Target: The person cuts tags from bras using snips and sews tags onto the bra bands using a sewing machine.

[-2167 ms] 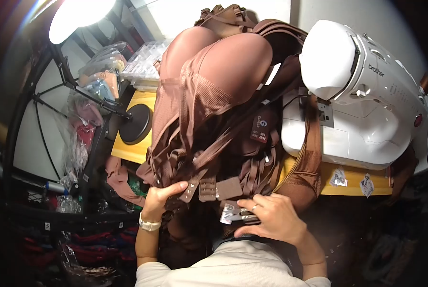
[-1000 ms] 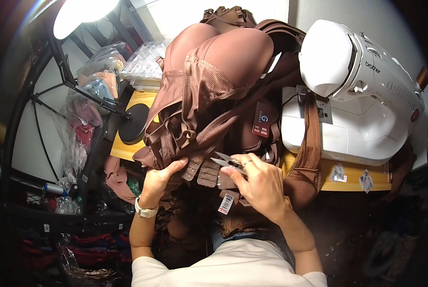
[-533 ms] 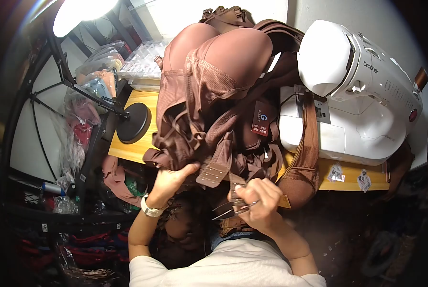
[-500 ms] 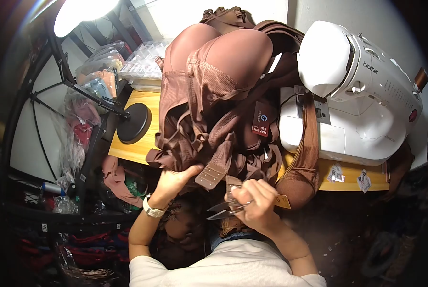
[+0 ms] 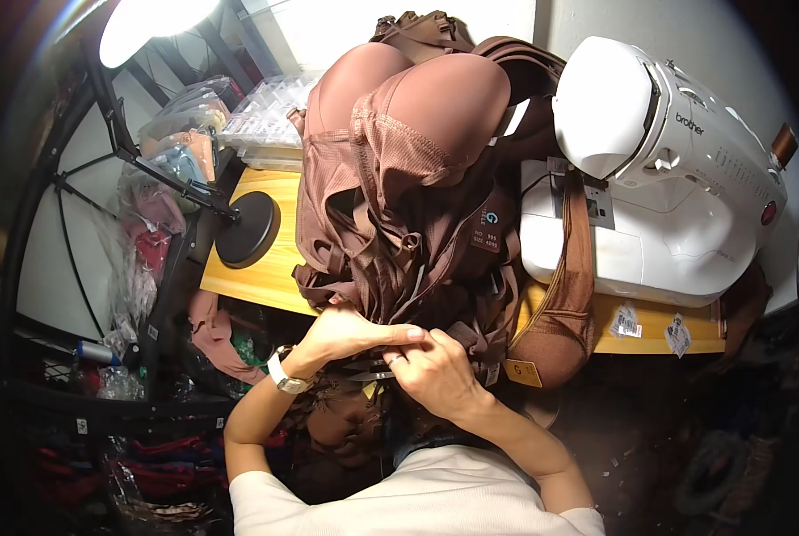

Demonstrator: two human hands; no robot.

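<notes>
A brown bra (image 5: 391,192) lies in a heap over the table's front edge, padded cups uppermost and straps bunched below. My left hand (image 5: 350,332), with a wristwatch (image 5: 288,370), is closed on the bra's lower edge, its thumb reaching to my right hand. My right hand (image 5: 437,373) meets it at the fingertips, fingers curled. Small scissors (image 5: 368,370) poke out from under my right hand, blades pointing left; their handles are hidden. Whatever cloth lies between the fingertips is covered. A dark red tag (image 5: 487,221) hangs on the bra.
On the right stands a white sewing machine (image 5: 668,196), with another brown bra (image 5: 556,335) draped by its needle area. At left are a lamp base (image 5: 248,230), clear plastic boxes (image 5: 270,121) and bagged garments (image 5: 154,210). Paper labels (image 5: 627,322) lie on the wooden table (image 5: 261,272).
My right hand has moved left and up with the scissors to meet my left hand. The hook-and-eye strap end that showed between them is now hidden, and the bra's straps have shifted.
</notes>
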